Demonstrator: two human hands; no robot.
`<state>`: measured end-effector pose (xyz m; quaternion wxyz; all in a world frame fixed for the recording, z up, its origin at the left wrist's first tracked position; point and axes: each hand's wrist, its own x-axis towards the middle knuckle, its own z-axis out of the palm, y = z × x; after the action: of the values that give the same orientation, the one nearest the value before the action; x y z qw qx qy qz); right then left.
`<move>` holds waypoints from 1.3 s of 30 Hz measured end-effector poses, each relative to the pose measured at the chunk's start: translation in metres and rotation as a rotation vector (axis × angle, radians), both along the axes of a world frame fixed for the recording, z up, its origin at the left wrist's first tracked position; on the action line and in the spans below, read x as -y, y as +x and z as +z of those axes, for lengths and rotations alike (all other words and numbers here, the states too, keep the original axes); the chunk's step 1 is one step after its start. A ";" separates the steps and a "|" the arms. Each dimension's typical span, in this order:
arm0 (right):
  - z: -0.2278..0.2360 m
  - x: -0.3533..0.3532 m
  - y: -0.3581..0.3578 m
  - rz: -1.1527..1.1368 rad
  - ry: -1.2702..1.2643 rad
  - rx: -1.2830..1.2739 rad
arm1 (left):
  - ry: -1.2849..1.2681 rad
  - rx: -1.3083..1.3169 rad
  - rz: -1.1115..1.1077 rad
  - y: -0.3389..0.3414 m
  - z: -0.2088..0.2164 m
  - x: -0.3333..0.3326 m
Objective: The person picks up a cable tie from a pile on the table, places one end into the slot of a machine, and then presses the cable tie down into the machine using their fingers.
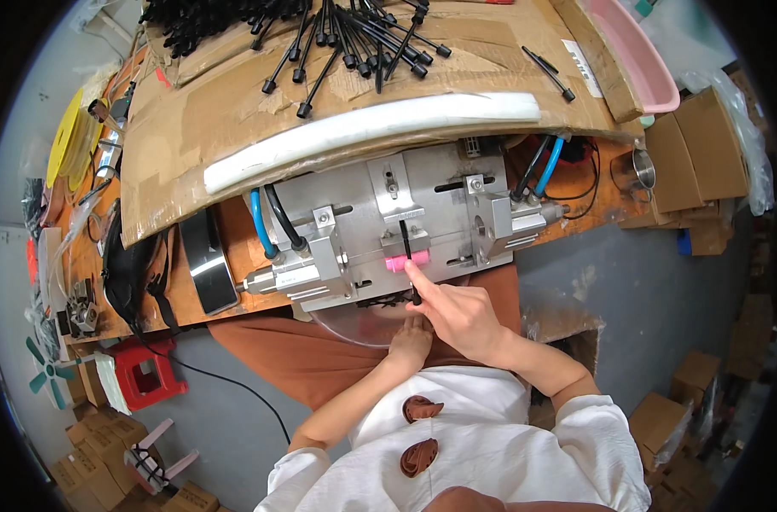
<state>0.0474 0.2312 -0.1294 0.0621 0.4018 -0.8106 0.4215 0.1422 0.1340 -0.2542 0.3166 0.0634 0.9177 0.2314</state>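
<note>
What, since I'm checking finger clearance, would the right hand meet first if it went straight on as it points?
Probably the pink piece at the metal fixture, by the index fingertip of the right hand; depth is unclear, so they may be touching.

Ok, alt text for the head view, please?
A person's right hand holds a thin black rod at a pink piece on a metal fixture. The left hand is just below. More black rods lie on cardboard beyond.
</note>
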 end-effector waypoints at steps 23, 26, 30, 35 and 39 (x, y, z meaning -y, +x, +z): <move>0.115 0.050 -0.239 0.069 0.263 -0.510 | 0.111 -0.999 0.295 -0.195 0.243 0.190; 0.115 0.040 -0.226 0.002 0.190 -0.511 | 0.112 -0.967 0.280 -0.184 0.243 0.195; 0.128 0.023 -0.217 -0.109 -0.007 -0.619 | 0.299 -0.957 0.381 -0.149 0.240 0.195; 0.141 -0.012 -0.181 -0.243 -0.312 -0.082 | 0.094 -1.175 0.435 -0.083 0.217 0.115; 0.131 -0.028 -0.154 -0.140 -0.549 0.177 | 0.088 -0.978 0.262 -0.022 0.162 0.053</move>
<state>-0.1070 0.2595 0.0021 0.1266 0.2746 -0.6943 0.6530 0.1204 0.0805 -0.0923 -0.1848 0.0621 0.9482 0.2507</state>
